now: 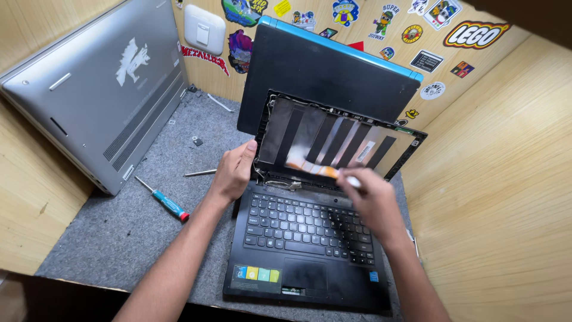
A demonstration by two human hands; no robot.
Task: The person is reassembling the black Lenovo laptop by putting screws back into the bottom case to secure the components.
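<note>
A black laptop [310, 250] lies open on the grey mat, its screen panel gone, so the bare lid shell [333, 140] with metallic strips shows. My left hand [233, 172] grips the lid's left edge near the hinge. My right hand [369, 200] holds a small brush [325, 170] with an orange handle and sweeps it across the lower inside of the lid; the brush is motion-blurred. Loose thin cables lie at the hinge [283, 185].
A blue-edged laptop lid [322, 65] leans on the stickered back wall. A silver laptop [95, 89] leans bottom-out on the left wall. A teal-handled screwdriver [164, 201], a metal tool [199, 173] and small parts lie on the grey mat [119, 238]. Wooden walls enclose three sides.
</note>
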